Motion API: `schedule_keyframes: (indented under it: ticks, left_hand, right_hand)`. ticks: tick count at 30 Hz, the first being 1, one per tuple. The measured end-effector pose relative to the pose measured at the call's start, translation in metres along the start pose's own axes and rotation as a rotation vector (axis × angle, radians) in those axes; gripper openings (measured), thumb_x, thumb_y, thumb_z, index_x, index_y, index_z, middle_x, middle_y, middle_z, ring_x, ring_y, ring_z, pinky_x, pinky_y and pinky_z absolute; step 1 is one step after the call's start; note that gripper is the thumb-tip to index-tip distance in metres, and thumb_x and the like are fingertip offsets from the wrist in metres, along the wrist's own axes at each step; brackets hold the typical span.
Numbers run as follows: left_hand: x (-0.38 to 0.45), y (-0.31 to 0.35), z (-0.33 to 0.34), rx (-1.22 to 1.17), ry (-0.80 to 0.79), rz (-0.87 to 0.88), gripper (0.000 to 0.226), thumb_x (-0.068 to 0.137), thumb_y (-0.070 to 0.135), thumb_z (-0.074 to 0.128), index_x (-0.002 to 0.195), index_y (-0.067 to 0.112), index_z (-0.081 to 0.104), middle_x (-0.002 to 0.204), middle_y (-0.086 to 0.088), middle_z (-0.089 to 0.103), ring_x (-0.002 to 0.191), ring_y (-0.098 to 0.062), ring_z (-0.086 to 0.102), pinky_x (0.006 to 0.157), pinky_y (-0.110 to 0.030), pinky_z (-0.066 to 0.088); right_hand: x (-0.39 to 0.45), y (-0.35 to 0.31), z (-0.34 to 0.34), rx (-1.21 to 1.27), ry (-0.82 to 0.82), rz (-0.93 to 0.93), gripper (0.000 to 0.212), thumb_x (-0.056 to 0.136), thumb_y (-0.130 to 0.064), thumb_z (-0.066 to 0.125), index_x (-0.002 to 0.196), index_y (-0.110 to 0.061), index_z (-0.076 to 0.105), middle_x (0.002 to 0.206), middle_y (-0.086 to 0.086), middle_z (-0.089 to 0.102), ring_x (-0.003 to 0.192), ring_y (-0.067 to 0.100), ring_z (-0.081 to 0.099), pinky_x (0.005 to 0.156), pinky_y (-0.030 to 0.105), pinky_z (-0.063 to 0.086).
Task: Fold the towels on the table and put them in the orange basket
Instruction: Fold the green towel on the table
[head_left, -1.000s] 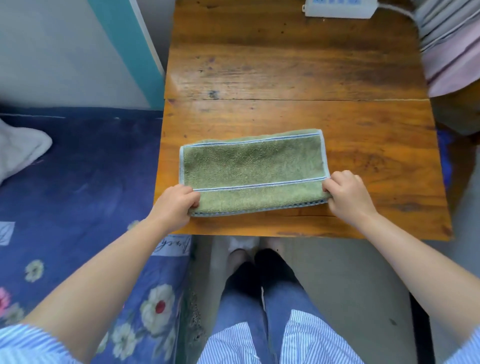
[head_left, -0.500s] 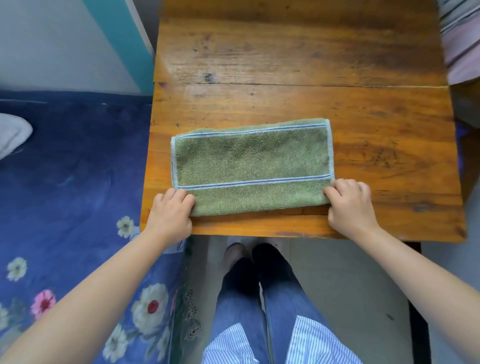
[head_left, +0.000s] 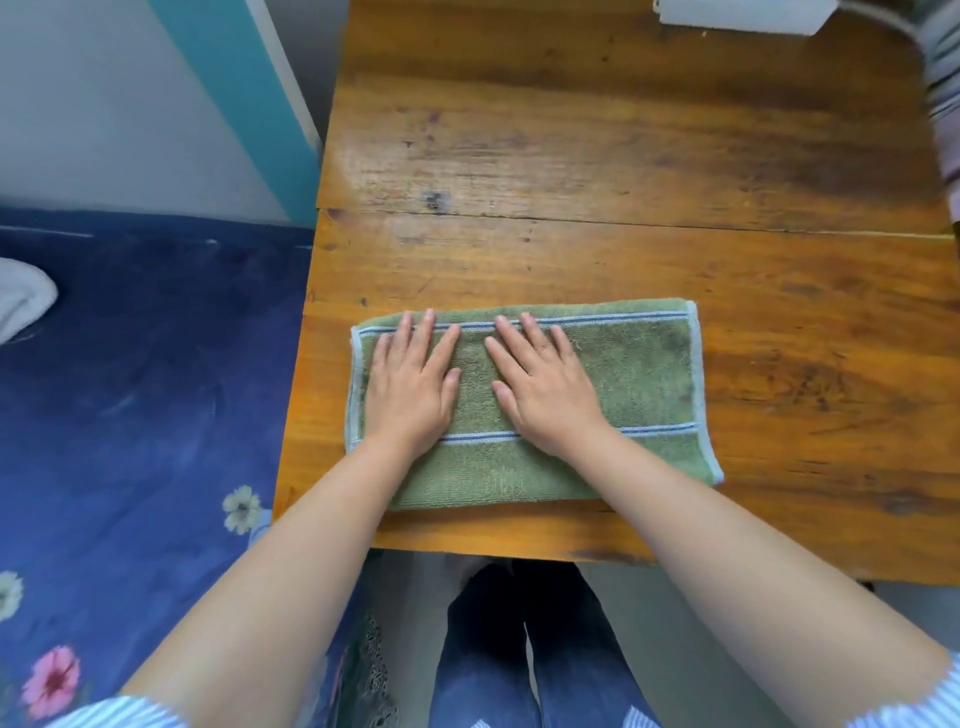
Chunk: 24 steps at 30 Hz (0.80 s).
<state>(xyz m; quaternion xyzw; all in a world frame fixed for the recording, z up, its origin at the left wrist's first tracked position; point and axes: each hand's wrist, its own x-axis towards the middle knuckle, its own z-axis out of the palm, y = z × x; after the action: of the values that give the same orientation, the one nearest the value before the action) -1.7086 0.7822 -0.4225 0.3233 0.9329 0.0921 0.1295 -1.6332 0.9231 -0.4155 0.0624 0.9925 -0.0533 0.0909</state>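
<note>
Towel (head_left: 639, 374) lies folded once on my desk (head_left: 623, 182), left hand (head_left: 410, 387) and right hand (head_left: 545, 389) flat, fingers spread, smoothing; more folds and basketing remain.

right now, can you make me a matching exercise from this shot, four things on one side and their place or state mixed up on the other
Things:
1. towel
2. left hand
3. white box
4. blue floral cloth

Places or states:
a. at the table's far edge
b. left of the table, lower down
c. flat on the towel's left part
d. folded, at the table's near edge

Pairs: 1-d, 2-c, 3-a, 4-b
</note>
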Motion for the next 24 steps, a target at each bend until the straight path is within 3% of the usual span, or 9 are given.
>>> schedule_keyframes:
  ticks: [1, 3, 5, 8, 13, 20, 22, 24]
  left_hand:
    - [0.002, -0.005, 0.000, 0.032, -0.018, -0.028, 0.071, 0.082, 0.048, 0.012, 0.141, 0.018, 0.040, 0.151, -0.014, 0.031, 0.142, -0.037, 0.023, 0.115, -0.050, 0.013]
    - [0.004, -0.015, -0.001, 0.066, -0.095, -0.133, 0.074, 0.080, 0.056, 0.008, 0.147, 0.027, 0.024, 0.158, -0.006, 0.014, 0.147, -0.030, 0.005, 0.116, -0.047, 0.000]
    - [0.005, -0.024, -0.001, 0.039, -0.124, -0.245, 0.075, 0.080, 0.056, 0.013, 0.149, 0.027, 0.013, 0.159, -0.003, 0.001, 0.147, -0.026, -0.005, 0.117, -0.047, -0.003]
    - [0.006, -0.030, -0.003, -0.031, -0.099, -0.306, 0.078, 0.078, 0.055, 0.016, 0.150, 0.024, 0.010, 0.159, -0.005, -0.003, 0.147, -0.024, -0.006, 0.118, -0.044, -0.002]
    - [0.006, -0.030, -0.003, -0.026, -0.094, -0.322, 0.080, 0.078, 0.055, 0.017, 0.150, 0.022, 0.007, 0.159, -0.003, -0.002, 0.147, -0.022, -0.006, 0.118, -0.042, -0.004]
    - [-0.001, -0.019, -0.013, 0.120, -0.105, -0.295, 0.066, 0.097, 0.048, 0.027, 0.150, 0.018, 0.002, 0.158, -0.008, -0.012, 0.146, -0.028, -0.013, 0.115, -0.051, -0.009]
    - [-0.012, -0.004, -0.013, 0.118, -0.060, -0.208, 0.070, 0.092, 0.052, 0.019, 0.150, 0.014, 0.010, 0.158, -0.012, -0.004, 0.146, -0.031, -0.007, 0.114, -0.052, -0.009]
    - [-0.028, 0.015, -0.004, 0.077, 0.003, -0.055, 0.072, 0.086, 0.048, 0.022, 0.144, 0.008, 0.030, 0.153, -0.020, 0.023, 0.143, -0.036, 0.012, 0.112, -0.050, -0.001]
  right_hand:
    - [0.004, 0.002, 0.003, 0.009, -0.016, 0.010, 0.057, 0.080, -0.042, 0.028, 0.119, -0.020, 0.063, 0.131, 0.001, 0.058, 0.122, 0.021, 0.054, 0.105, 0.039, 0.031]
    - [0.007, 0.012, 0.003, 0.020, -0.067, 0.049, 0.074, 0.078, -0.053, 0.006, 0.141, -0.027, 0.035, 0.152, -0.005, 0.027, 0.142, 0.015, 0.020, 0.110, 0.036, -0.002]
    - [0.004, 0.028, 0.004, 0.060, -0.101, 0.152, 0.085, 0.069, -0.057, -0.011, 0.147, -0.029, 0.010, 0.157, -0.007, 0.004, 0.146, 0.016, -0.002, 0.107, 0.032, -0.018]
    - [-0.001, 0.056, 0.000, 0.087, -0.089, 0.317, 0.083, 0.072, -0.059, -0.008, 0.148, -0.026, 0.007, 0.158, -0.005, 0.002, 0.146, 0.018, -0.003, 0.109, 0.030, -0.015]
    - [-0.012, 0.097, -0.009, 0.185, -0.078, 0.511, 0.071, 0.082, -0.048, 0.011, 0.148, -0.021, 0.014, 0.158, 0.001, 0.006, 0.146, 0.022, -0.001, 0.117, 0.040, -0.003]
    - [-0.040, 0.104, -0.016, 0.385, 0.006, 0.627, 0.070, 0.084, -0.042, 0.015, 0.148, -0.017, 0.006, 0.157, 0.008, -0.005, 0.145, 0.025, -0.009, 0.116, 0.044, -0.007]
    - [-0.058, 0.086, -0.016, 0.345, 0.024, 0.597, 0.070, 0.084, -0.046, 0.015, 0.148, -0.017, 0.007, 0.157, 0.010, -0.005, 0.145, 0.028, -0.010, 0.114, 0.047, -0.009]
    - [-0.080, 0.064, -0.007, 0.300, -0.009, 0.538, 0.074, 0.081, -0.050, 0.009, 0.148, -0.018, 0.012, 0.157, 0.010, -0.001, 0.145, 0.030, -0.007, 0.113, 0.050, -0.008]
